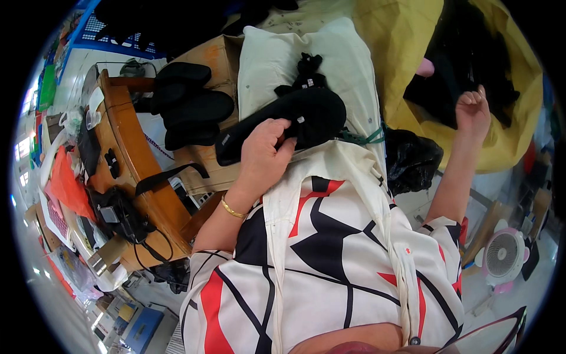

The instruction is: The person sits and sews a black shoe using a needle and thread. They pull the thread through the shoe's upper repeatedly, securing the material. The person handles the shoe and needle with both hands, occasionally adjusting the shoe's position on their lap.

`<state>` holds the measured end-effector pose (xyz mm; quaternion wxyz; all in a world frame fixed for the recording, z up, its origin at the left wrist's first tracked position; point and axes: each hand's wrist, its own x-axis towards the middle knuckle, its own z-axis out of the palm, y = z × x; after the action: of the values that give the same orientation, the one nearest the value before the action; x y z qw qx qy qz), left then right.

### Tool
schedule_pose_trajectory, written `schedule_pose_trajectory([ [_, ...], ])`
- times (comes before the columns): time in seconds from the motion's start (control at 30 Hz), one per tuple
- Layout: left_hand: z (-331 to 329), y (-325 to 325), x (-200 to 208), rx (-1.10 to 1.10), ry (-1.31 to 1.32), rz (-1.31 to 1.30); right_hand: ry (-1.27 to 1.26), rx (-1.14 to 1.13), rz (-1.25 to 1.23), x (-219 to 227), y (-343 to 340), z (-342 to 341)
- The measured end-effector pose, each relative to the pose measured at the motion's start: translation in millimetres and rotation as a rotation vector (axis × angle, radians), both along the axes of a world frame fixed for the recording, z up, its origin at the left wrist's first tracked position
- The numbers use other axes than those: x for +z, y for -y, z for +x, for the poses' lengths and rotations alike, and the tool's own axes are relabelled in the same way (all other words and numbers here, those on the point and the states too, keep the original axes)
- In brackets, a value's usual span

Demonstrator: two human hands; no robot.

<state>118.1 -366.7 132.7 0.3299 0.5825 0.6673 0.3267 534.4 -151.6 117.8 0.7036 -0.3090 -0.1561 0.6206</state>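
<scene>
Black padded piece (pixel 321 112) lies on a white cushion (pixel 265 71) over the person's lap, below a small black cloth figure (pixel 308 74). A wooden table (pixel 127 159) stands to the left, a white fan (pixel 503 252) on the right. More black padded pieces (pixel 200 109) rest on a cardboard box (pixel 229 53); a yellow sack (pixel 501 158) holds dark material (pixel 433 91). The left hand (pixel 268 154) pinches the piece's near edge; the right hand (pixel 473 113) is raised before the sack, fingers curled, whether gripping anything cannot be told.
</scene>
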Motion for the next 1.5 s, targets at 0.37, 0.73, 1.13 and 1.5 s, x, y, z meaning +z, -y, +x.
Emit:
schedule_pose_trajectory([
  [0.37, -38, -21, -41, -0.207, 0.155, -0.102, 1.286, 0.788, 0.649, 3, 79, -222],
  [0.73, -9, -20, -53, -0.004, -0.048, 0.141, 1.496, 0.516, 0.607, -41, 100, -270],
  [1.13, -26, -45, -16, -0.046, -0.149, 0.337, 1.110, 1.090, 0.089, -14, 72, -213],
  [1.5, 3, -80, -16, -0.263, -0.160, 0.403, 0.468, 0.125, -0.013, -14, -16, -75],
])
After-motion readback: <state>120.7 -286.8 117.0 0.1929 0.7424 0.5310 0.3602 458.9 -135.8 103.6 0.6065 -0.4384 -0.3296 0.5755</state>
